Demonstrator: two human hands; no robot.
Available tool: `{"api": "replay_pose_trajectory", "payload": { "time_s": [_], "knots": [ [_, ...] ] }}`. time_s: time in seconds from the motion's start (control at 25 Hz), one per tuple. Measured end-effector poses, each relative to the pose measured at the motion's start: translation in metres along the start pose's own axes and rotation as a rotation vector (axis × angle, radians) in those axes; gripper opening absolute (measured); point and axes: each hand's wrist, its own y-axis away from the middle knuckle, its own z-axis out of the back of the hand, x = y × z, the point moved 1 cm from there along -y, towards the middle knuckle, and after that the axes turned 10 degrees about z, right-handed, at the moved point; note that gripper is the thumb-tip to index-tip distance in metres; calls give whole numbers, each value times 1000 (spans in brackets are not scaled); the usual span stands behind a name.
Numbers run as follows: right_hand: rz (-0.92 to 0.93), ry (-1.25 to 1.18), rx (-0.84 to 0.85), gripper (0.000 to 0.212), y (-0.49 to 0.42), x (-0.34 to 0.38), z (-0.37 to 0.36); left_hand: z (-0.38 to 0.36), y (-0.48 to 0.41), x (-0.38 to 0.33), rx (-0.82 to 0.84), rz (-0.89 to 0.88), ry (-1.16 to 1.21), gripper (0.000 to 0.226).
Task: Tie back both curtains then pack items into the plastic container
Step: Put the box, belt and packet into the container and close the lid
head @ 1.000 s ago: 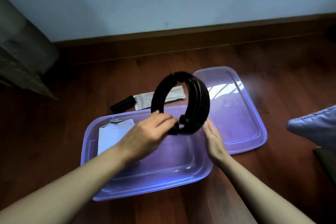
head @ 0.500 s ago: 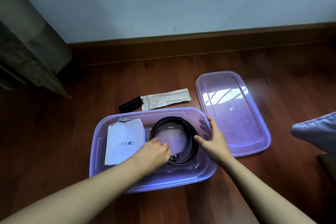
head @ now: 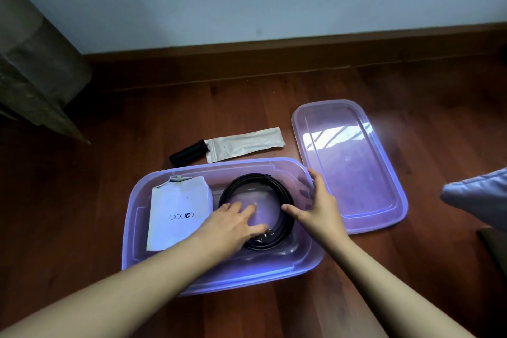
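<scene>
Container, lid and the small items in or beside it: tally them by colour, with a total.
Purple: 2, container, lid.
Black: 2, coiled belt in the container, cylinder on the floor.
White: 2, paper bag in the container, zip pouch on the floor.
Total: 6

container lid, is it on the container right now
No, the lid lies flat on the floor to the right of the open plastic container.

Coiled black belt (head: 253, 177) flat inside open purple container (head: 247, 278)
</scene>
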Motion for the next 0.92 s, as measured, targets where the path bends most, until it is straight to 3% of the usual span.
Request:
{"api": "replay_pose_trajectory", "payload": {
  "time_s": [0.24,0.36,0.44,0.52,0.56,0.6,0.72,0.8,0.92],
  "knots": [
    [11,29,1,84,-1,1,0,13,-9,-4,164,24,30,51],
    [13,21,-8,84,0,2,-1,36,-6,12,261,-10,341,48],
    [9,21,-10,83,0,1,0,63,-10,36,133,50,683,30],
    [4,22,-9,83,0,-1,-1,75,-25,74,-246,306,828,20],
    [6,23,-8,83,0,-1,-1,72,-33,94,-391,459,794,21],
    [6,26,-8,83,1,0,0,63,-41,114,-417,581,700,23],
    [5,26,-6,82,1,0,0,25,-56,148,-65,679,528,37],
    [-1,25,-7,82,2,1,-1,14,-59,159,12,711,550,37],
    [-7,23,-1,83,1,3,0,30,-56,156,-208,748,465,30]
  ]
}}
